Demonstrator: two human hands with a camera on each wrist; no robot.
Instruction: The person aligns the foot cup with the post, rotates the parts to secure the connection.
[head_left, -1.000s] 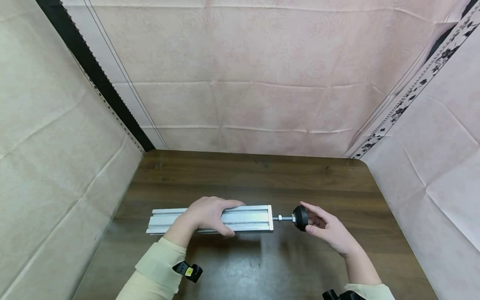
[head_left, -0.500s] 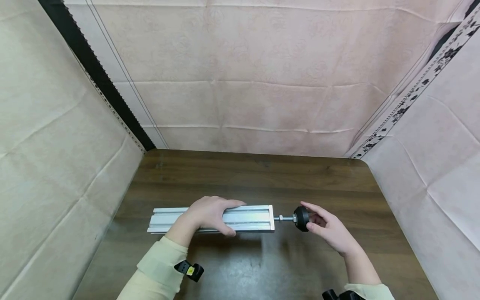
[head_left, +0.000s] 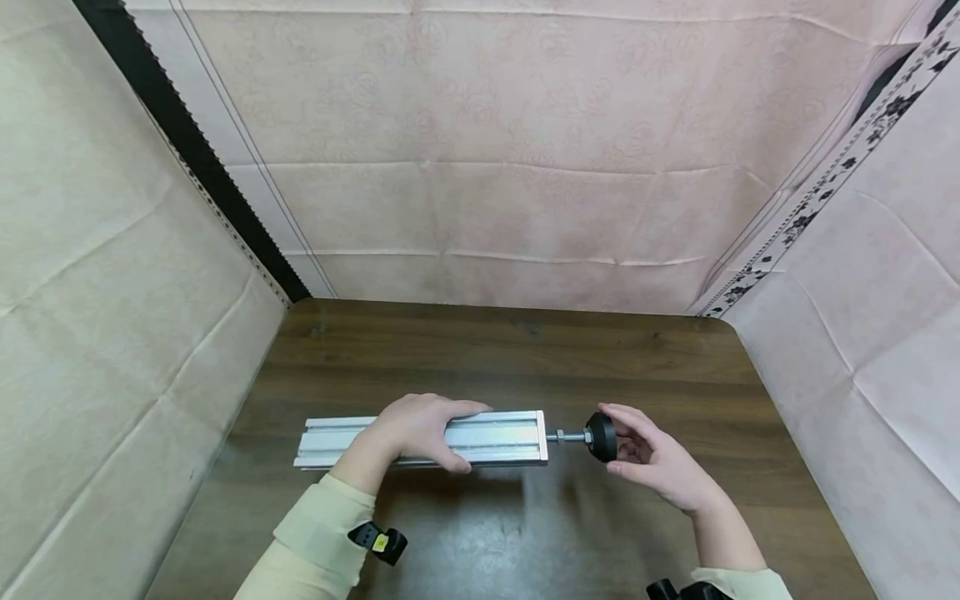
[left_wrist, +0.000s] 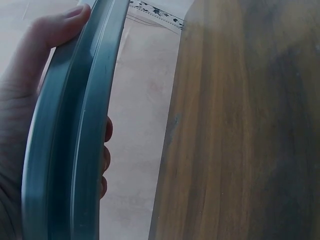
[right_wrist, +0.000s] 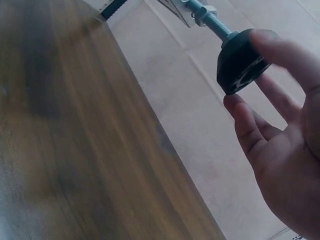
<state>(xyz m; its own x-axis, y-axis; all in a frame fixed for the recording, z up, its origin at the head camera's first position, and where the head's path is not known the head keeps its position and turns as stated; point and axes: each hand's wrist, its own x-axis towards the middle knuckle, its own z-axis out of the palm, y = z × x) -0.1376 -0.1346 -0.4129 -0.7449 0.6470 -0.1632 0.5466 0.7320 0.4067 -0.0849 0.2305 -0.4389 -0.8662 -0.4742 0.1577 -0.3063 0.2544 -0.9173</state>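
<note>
A silver aluminium profile (head_left: 495, 437) with long grooves is held level above the table, its shadow beneath it. My left hand (head_left: 420, 429) grips it from above, thumb on the near side; in the left wrist view, several fingertips (left_wrist: 106, 157) show past its other edge. Out of the profile's right end runs a threaded rod with a nut (right_wrist: 204, 16), ending in a black levelling foot (head_left: 602, 437). The right hand (head_left: 660, 458) holds that foot at its rim by thumb and fingers. In the right wrist view, one digit lies over the foot's edge and other fingers curl below it.
Beneath the hands is a brown wooden table (head_left: 480, 358) with rounded far corners. Pale cloth (head_left: 480, 208) hangs behind it and on both sides. Each wrist carries a small black camera (head_left: 378, 542).
The right thumb has shifted slightly down and outward along the foot's near rim. The left hand and the profile have hardly moved.
</note>
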